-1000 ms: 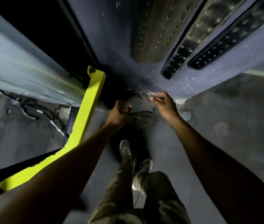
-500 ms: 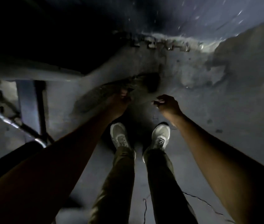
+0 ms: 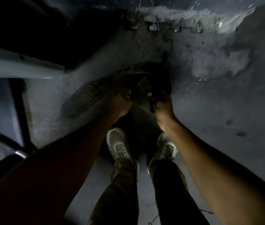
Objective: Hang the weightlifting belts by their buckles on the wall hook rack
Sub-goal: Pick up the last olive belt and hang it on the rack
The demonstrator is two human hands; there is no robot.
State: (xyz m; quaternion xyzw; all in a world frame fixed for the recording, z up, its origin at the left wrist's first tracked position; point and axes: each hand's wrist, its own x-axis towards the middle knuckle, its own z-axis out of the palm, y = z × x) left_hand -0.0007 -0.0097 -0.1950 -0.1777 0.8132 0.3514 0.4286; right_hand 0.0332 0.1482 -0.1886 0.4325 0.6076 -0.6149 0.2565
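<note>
On floor (image 3: 209,111), belt (image 3: 86,96) lengthwise lower-left.

There is one view only, from a wide-angle camera worn on the person's head. It looks steeply down and a little forward, so the floor (image 3: 225,111) fills most of the frame and its meeting with the wall (image 3: 177,12) runs along the top edge. Both forearms enter from the bottom corners and run up to the middle, where the left hand (image 3: 120,101) and right hand (image 3: 162,104) sit close together on a belt (image 3: 88,95) lying on the floor. The shoes (image 3: 118,143) show just below centre, directly under the lens. A metal frame (image 3: 23,65) crosses the left edge. Straight lines bow toward the borders, and the light is dim.
</note>
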